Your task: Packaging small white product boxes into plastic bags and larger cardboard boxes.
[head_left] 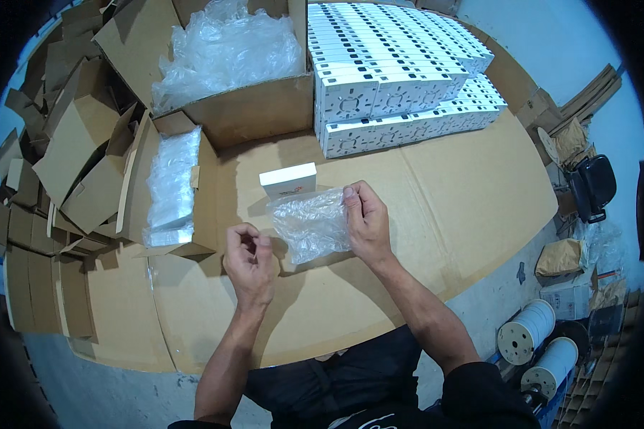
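1. A heap of flattened and folded cardboard boxes is lying at the far left, off the edge of the worktop, which is covered with brown cardboard sheets.
2. A narrow open carton is sitting just right of the heap, and it is holding a stack of clear plastic bags.
3. A large open box is standing behind it, and it is holding a loose mound of crumpled clear plastic.
4. The left hand is hovering over the worktop with its fingers curled narrowly inward; it is gripping nothing that can be made out, and it is sitting just left of the clear bag.
5. The clear bag is lying crumpled between the two hands, touching the worktop, directly in front of a small white box that is standing just behind it.
6. The right hand is pinching the bag's right edge between thumb and fingers.
7. Rows of white boxes are being stacked in layers at the back right.
8. Two white spools are sitting below the worktop at the lower right, near brown paper packages.
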`<action>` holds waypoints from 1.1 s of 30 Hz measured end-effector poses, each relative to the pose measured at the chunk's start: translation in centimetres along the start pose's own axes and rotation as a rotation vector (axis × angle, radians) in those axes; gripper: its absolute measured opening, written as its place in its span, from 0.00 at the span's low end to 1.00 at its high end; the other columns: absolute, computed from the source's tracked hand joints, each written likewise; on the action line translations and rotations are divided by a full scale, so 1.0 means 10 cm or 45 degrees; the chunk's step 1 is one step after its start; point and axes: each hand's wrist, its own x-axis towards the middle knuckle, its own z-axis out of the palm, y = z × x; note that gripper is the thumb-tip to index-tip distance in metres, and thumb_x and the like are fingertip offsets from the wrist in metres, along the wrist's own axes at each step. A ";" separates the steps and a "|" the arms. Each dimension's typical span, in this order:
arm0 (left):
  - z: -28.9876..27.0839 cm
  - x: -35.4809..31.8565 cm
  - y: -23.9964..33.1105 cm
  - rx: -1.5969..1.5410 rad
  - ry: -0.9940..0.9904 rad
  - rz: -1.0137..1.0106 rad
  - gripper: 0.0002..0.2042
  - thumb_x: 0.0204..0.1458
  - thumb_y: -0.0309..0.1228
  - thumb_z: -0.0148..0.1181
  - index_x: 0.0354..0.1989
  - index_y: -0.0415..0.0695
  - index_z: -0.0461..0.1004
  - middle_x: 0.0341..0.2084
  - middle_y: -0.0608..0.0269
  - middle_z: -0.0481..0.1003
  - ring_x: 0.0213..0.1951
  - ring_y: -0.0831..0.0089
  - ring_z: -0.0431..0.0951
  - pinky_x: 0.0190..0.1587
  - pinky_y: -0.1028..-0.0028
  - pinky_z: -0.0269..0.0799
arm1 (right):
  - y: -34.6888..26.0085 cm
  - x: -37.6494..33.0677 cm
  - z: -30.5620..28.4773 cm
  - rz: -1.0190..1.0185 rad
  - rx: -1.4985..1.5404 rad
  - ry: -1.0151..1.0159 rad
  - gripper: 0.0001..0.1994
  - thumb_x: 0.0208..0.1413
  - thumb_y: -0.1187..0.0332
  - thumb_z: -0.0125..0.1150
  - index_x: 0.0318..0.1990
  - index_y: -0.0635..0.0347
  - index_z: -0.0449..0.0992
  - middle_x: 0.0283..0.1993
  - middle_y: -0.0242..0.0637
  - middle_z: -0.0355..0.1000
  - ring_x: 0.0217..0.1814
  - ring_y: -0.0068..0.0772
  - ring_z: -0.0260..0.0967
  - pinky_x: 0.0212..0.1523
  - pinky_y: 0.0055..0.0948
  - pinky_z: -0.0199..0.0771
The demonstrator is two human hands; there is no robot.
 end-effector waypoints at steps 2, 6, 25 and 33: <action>0.05 -0.01 0.04 -0.010 -0.086 -0.087 0.13 0.62 0.32 0.63 0.42 0.38 0.67 0.33 0.67 0.69 0.29 0.83 0.68 0.30 0.80 0.68 | 0.05 0.01 0.01 -0.032 0.017 0.019 0.15 0.72 0.64 0.51 0.33 0.64 0.71 0.21 0.27 0.63 0.25 0.16 0.57 0.25 0.25 0.61; 0.23 -0.04 0.12 -0.273 -0.219 -0.214 0.12 0.59 0.25 0.66 0.46 0.37 0.70 0.34 0.67 0.70 0.34 0.81 0.73 0.35 0.79 0.72 | 0.04 -0.01 0.03 -0.049 0.071 0.044 0.15 0.73 0.64 0.51 0.33 0.63 0.71 0.21 0.26 0.62 0.24 0.15 0.57 0.25 0.25 0.61; 0.19 -0.12 -0.05 -1.038 -0.261 -0.514 0.14 0.67 0.31 0.56 0.56 0.41 0.65 0.50 0.57 0.71 0.43 0.74 0.78 0.40 0.71 0.79 | 0.07 -0.11 0.10 -0.001 0.387 0.280 0.13 0.74 0.62 0.46 0.37 0.60 0.66 0.25 0.22 0.60 0.27 0.13 0.55 0.27 0.21 0.60; 0.37 -0.04 0.03 -0.850 0.065 -0.444 0.08 0.67 0.30 0.56 0.49 0.40 0.75 0.33 0.66 0.77 0.29 0.84 0.73 0.29 0.79 0.67 | 0.00 -0.18 0.15 -0.141 0.463 0.033 0.08 0.66 0.69 0.58 0.42 0.60 0.66 0.34 0.28 0.66 0.34 0.15 0.63 0.34 0.20 0.66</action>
